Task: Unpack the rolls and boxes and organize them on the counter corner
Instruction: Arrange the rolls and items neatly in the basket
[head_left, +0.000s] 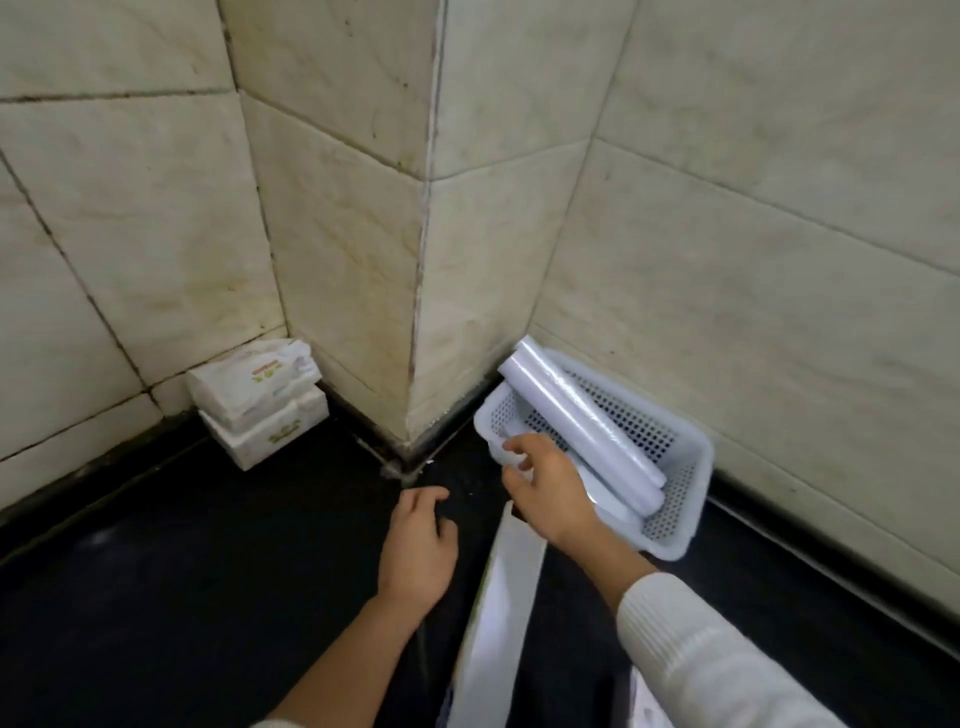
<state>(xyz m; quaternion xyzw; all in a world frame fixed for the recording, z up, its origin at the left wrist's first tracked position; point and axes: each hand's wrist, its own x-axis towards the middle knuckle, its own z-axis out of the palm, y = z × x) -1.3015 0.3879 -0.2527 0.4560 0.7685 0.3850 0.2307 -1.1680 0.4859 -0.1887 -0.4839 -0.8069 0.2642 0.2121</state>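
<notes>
A white perforated basket (680, 488) sits on the black counter against the right wall. A long white roll (576, 415) lies slanted in it, its far end sticking up over the rim, and at least one more roll lies beneath. My right hand (545, 488) hovers over the basket's near left rim with fingers curled, and I cannot see anything gripped in it. My left hand (415, 551) rests empty over the counter, fingers loosely bent. A long white box (498, 623) lies on the counter between my arms.
Two white packs (260, 405) are stacked in the left corner against the tiled wall. A tiled pillar (415, 260) juts out between the corner and the basket. The black counter (182, 571) spreads in front of me.
</notes>
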